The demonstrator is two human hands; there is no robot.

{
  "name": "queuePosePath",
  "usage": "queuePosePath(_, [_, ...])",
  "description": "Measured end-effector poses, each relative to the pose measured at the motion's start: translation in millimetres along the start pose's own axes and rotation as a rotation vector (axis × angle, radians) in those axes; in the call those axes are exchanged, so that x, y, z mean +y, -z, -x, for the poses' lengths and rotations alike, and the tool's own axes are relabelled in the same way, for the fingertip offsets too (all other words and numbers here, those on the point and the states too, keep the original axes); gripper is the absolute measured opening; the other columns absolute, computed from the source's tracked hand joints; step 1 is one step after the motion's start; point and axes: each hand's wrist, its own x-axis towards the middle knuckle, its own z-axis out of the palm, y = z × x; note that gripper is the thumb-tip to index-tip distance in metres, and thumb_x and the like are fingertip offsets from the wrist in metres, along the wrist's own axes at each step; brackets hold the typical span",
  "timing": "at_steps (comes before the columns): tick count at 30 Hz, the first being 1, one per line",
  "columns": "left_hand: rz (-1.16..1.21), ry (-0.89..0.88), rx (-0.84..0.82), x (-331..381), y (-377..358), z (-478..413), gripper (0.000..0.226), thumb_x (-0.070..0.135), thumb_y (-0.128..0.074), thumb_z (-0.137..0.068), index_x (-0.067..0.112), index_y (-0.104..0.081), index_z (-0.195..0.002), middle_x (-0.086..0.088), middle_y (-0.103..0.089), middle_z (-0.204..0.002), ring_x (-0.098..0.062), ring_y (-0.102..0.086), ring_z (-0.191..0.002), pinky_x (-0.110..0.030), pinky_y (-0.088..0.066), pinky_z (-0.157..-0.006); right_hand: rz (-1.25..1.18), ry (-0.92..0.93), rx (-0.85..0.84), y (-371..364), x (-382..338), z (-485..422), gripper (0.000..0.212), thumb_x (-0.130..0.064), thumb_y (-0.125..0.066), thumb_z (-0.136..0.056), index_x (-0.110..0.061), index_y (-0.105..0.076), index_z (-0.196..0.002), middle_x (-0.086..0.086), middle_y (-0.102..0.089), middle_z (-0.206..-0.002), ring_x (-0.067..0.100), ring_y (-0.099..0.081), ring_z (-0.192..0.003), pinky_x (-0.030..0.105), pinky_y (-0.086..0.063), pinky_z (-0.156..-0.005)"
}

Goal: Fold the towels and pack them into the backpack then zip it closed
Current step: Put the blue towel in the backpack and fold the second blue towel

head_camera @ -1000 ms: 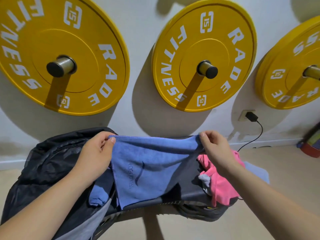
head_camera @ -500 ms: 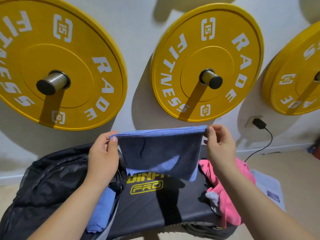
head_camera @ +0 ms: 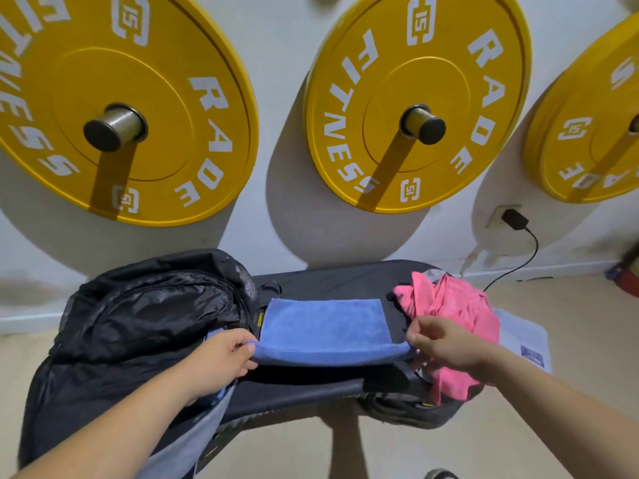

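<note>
1. Backpack (head_camera: 145,326), black and bulky, lies on the left end of a dark padded bench (head_camera: 311,388), slumped toward the wall. Whether its zip stands open I cannot tell, though a strip of blue cloth shows along its near edge under the left wrist.

2. Pink towel (head_camera: 449,305) sits in a loose, unfolded heap on the right end of the bench, just behind the right hand.

3. Blue towel (head_camera: 325,323) lies flat on the bench between the backpack and the pink heap. It looks already doubled, its thick rounded edge facing the person. Its long axis runs left to right, across the view.

4. Left hand (head_camera: 221,361) pinches the near left corner of the blue towel, thumb and fingers closed on the cloth. Right hand (head_camera: 439,344) pinches the near right corner the same way.

5. Step in hand, as I judge it: folding the blue towel, with packing and zipping not yet done. The next move probably calls for bringing one short end over the other so the bundle fits the bag, keeping the edges matched.
</note>
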Motion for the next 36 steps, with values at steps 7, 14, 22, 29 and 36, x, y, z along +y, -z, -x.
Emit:
queuePosePath(7, [-0.107, 0.128, -0.112, -4.7, -7.8, 27.1, 0.021, 0.022, -0.045, -0.105, 0.015, -0.064, -0.108, -0.011, -0.075, -0.095, -0.012, -0.077, -0.083, -0.03, -0.062, -0.081, 0.094, -0.075, -0.117, -4.9, 11.2, 21.7, 0.016, -0.02, -0.055, -0.103, -0.012, -0.052, -0.09, 0.012, -0.055, -0.079, 0.023, -0.073, -0.067, 0.06, -0.057, -0.076])
queuePosePath(14, [-0.296, 0.192, -0.072, 0.7, -15.0, 20.0, 0.018, 0.023, -0.04, -0.103, 0.014, -0.055, -0.103, -0.009, -0.074, -0.064, -0.016, -0.057, -0.044, -0.022, -0.047, -0.054, 0.124, -0.084, -0.018, -7.7, 7.3, 16.0, 0.021, -0.025, -0.055, -0.103, -0.006, -0.055, -0.095, 0.02, -0.059, -0.083, 0.027, -0.074, -0.063, 0.043, -0.057, -0.056])
queuePosePath(22, [-0.496, 0.014, 0.19, -3.0, -13.5, -33.6, 0.018, 0.013, -0.047, -0.094, 0.021, -0.054, -0.079, -0.004, -0.068, -0.072, -0.02, -0.071, -0.063, -0.041, -0.057, -0.067, 0.326, -0.11, 0.215, -14.5, 3.3, -46.5, 0.021, -0.022, -0.058, -0.101, -0.003, -0.062, -0.091, 0.014, -0.068, -0.07, 0.02, -0.064, -0.051, 0.026, -0.048, -0.044])
queuePosePath(29, [-1.008, 0.015, 0.178, 6.0, -24.1, -77.9, 0.014, 0.004, -0.047, -0.089, 0.017, -0.046, -0.084, -0.001, -0.049, -0.078, -0.026, -0.052, -0.075, -0.032, -0.039, -0.061, 0.467, -0.11, 0.237, -22.0, 13.1, -125.0, 0.031, -0.021, -0.063, -0.096, -0.016, -0.053, -0.067, 0.002, -0.057, -0.064, 0.022, -0.056, -0.063, 0.026, -0.037, -0.05])
queuePosePath(36, [-1.362, 0.017, 0.103, 14.0, -55.4, -92.6, 0.038, -0.008, -0.056, -0.081, 0.019, -0.059, -0.108, -0.002, -0.064, -0.102, -0.027, -0.069, -0.099, -0.035, -0.046, -0.066, 0.491, -0.088, 0.254, -31.9, 47.0, -159.7, 0.013, -0.023, -0.065, -0.091, -0.013, -0.063, -0.083, 0.004, -0.065, -0.08, 0.025, -0.059, -0.078, 0.03, -0.04, -0.065])
